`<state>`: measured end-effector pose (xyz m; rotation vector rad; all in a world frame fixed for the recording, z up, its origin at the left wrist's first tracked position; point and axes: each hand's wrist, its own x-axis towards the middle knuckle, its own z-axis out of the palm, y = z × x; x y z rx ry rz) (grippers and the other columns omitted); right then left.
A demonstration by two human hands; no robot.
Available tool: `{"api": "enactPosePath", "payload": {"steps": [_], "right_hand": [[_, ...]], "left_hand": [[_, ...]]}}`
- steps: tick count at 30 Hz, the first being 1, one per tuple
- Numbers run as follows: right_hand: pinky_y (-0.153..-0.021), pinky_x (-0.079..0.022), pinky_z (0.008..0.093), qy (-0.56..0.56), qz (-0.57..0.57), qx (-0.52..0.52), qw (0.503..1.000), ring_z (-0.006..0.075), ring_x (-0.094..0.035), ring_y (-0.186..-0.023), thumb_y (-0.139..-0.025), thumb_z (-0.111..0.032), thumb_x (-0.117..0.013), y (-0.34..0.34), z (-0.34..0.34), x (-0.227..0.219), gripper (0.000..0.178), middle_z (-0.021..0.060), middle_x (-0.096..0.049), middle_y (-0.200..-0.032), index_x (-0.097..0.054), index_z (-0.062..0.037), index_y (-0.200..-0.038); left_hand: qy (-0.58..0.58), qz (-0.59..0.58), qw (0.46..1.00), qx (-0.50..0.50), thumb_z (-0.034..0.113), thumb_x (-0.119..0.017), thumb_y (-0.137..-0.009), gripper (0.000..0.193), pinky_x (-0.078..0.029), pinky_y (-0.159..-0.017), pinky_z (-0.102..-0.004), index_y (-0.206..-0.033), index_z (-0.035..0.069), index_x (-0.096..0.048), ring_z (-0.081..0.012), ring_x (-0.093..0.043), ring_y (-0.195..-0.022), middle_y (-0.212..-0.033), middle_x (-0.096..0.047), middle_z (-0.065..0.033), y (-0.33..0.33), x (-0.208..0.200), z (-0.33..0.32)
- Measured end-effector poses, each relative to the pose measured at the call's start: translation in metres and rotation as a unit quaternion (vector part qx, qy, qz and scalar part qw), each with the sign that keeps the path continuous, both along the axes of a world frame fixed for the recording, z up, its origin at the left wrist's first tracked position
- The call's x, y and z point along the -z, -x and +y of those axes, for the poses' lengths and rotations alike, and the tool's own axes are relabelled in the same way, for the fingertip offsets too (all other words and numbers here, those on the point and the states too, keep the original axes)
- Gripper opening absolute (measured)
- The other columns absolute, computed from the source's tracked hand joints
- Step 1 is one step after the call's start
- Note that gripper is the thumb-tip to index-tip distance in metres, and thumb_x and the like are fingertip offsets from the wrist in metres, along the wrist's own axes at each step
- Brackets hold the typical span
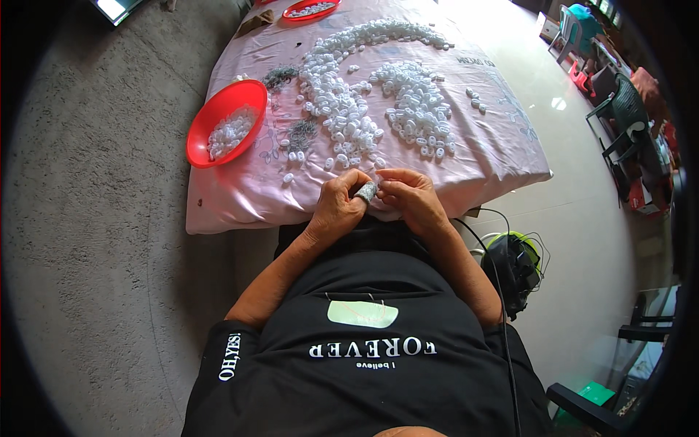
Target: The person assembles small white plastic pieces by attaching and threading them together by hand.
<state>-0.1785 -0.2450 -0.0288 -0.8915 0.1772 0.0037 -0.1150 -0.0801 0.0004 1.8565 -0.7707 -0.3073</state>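
Observation:
My left hand point(342, 198) and my right hand point(410, 195) meet at the near edge of the pink cloth-covered table. Grey wrapping point(366, 191) covers a digit of the left hand. Both hands are closed in a pinch, fingertips almost touching. Whatever they hold is too small to make out. Just beyond them lies a large pile of small white oval plastic pieces with holes point(349, 120), curving away to the far side. To its right is a second pile of these pieces point(419, 102). Two heaps of fine grey metal parts point(301, 133) lie left of the piles.
A red bowl point(198, 149) of small whitish pieces sits at the table's left edge, with another red bowl point(291, 14) at the far end. A black and green object with cables point(513, 266) stands on the floor at right. Chairs point(628, 105) line the right side.

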Motion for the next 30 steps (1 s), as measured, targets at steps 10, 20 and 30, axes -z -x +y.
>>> {"api": "enactPosePath", "payload": {"steps": [10, 20, 30], "right_hand": [[-0.068, -0.055, 0.0227, -0.026, 0.002, 0.003, 1.0, 0.0119, -0.065, -0.07, -0.083, -0.002, -0.064, -0.0013, 0.0006, 0.0035, 0.02, 0.0085, -0.067, -0.084, -0.065, 0.0017, -0.103], [-0.067, -0.056, 0.0225, -0.015, -0.001, 0.001, 1.0, 0.0127, -0.066, -0.072, -0.083, -0.002, -0.064, 0.0001, -0.0007, 0.0042, 0.02, 0.0092, -0.067, -0.085, -0.065, 0.0012, -0.103], [-0.066, -0.056, 0.0223, -0.028, -0.014, -0.015, 0.999, 0.014, -0.067, -0.073, -0.083, -0.002, -0.065, 0.0001, -0.0027, 0.0068, 0.02, 0.0101, -0.068, -0.085, -0.065, 0.0014, -0.103]], "left_hand": [[-0.003, -0.04, 0.999, -0.015, 0.0, -0.057, -0.087, 0.004, -0.044, -0.061, -0.0206, -0.089, -0.003, -0.058, -0.0037, -0.054, -0.07, -0.074, -0.061, -0.0013, 0.002, 0.0039, -0.0025], [0.01, -0.034, 0.999, -0.001, 0.0, -0.057, -0.087, 0.004, -0.044, -0.061, -0.0201, -0.09, -0.003, -0.058, -0.0035, -0.055, -0.072, -0.075, -0.061, -0.0007, 0.0042, 0.0015, -0.0019], [0.055, 0.003, 0.998, -0.006, 0.0, -0.059, -0.085, 0.004, -0.047, -0.059, -0.0245, -0.087, -0.004, -0.059, -0.0077, -0.06, -0.068, -0.072, -0.065, -0.0084, 0.0061, -0.0005, -0.0042]]}}
